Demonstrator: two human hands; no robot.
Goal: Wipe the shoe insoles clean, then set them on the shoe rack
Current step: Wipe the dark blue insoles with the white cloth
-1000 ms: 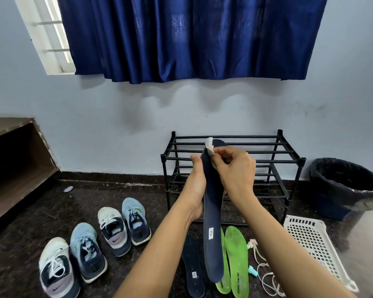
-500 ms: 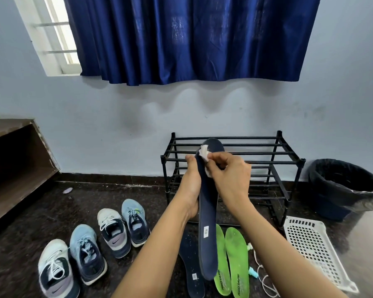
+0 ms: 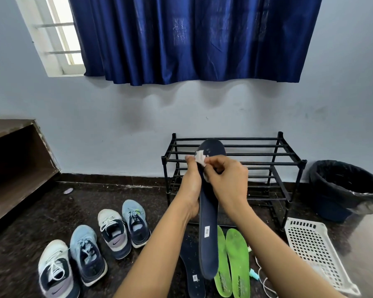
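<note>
I hold a long navy insole [image 3: 208, 237] upright in front of me, toe end up. My left hand [image 3: 191, 186] grips its left edge near the middle. My right hand [image 3: 228, 181] pinches a small white wipe [image 3: 201, 157] against the insole's upper part. On the floor below lie a second navy insole [image 3: 192, 274] and two green insoles [image 3: 237, 261]. The black metal shoe rack [image 3: 274, 155] stands against the wall behind the held insole, its bars bare.
Two pairs of sneakers [image 3: 95, 244] sit on the dark floor at the left. A white plastic basket [image 3: 312, 248] and a black lined bin [image 3: 345, 188] are at the right. A white cable [image 3: 265, 282] lies by the green insoles. A wooden shelf [image 3: 13, 168] is far left.
The insole's toe end has turned to show more of its face. My right hand with the wipe has shifted slightly down and left on it.
</note>
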